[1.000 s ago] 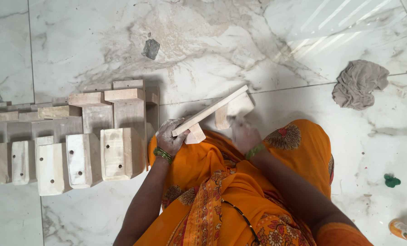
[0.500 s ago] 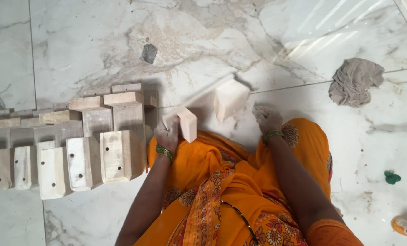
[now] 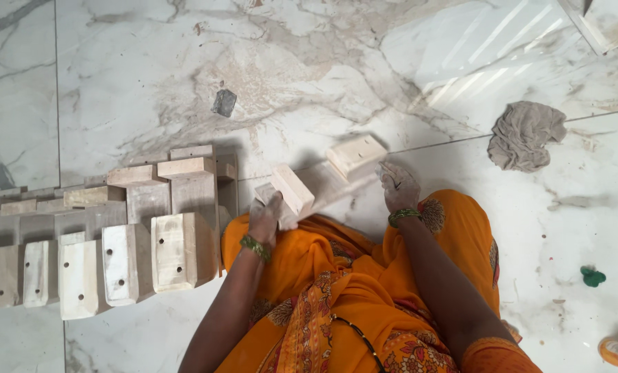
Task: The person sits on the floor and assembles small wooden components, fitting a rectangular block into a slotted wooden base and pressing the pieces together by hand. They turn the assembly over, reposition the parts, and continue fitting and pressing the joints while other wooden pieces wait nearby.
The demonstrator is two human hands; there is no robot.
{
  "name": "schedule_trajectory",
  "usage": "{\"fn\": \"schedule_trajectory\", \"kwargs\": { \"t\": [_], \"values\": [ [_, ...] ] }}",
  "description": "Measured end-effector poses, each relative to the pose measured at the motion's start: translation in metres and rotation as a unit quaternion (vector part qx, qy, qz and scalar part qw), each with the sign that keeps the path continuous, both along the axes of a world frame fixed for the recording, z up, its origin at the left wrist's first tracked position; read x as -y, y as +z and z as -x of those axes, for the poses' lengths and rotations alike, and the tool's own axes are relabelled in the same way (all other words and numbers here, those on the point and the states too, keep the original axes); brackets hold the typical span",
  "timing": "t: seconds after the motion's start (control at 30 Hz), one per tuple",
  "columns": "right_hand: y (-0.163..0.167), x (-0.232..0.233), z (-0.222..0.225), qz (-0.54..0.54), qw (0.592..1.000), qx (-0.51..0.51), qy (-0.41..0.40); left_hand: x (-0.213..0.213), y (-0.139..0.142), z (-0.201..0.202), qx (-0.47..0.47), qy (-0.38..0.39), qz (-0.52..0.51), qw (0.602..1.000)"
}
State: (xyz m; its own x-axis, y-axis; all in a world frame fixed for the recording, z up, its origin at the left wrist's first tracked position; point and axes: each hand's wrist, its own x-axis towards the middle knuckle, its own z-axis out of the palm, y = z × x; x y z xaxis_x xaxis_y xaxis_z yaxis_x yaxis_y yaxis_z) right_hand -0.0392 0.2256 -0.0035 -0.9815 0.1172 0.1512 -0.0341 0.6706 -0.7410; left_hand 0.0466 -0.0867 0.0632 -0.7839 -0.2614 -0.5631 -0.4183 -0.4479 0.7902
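Head view: left hand grip clenched around wooden block, fingers hidden; right hand grip released, blurred.

A white marble floor with grey veins carries rows of pale wooden blocks at left, a small dark stone, a crumpled grey rag and a green scrap.
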Motion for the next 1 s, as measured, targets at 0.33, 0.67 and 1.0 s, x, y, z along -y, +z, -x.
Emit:
{"fn": "schedule_trajectory", "kwargs": {
  "t": [0.33, 0.67, 1.0],
  "values": [
    [0.005, 0.000, 0.005, 0.187, 0.977, 0.049, -0.090, -0.012, 0.014, -0.043, 0.096, 0.058, -0.188, 0.976],
    [0.012, 0.005, -0.001, 0.070, 0.997, -0.041, -0.005, -0.014, 0.027, -0.048, 0.061, 0.048, -0.169, 0.983],
    [-0.002, 0.021, -0.002, 0.041, 0.996, 0.028, 0.078, -0.019, 0.059, -0.098, 0.062, 0.034, -0.210, 0.975]
  ]
}}
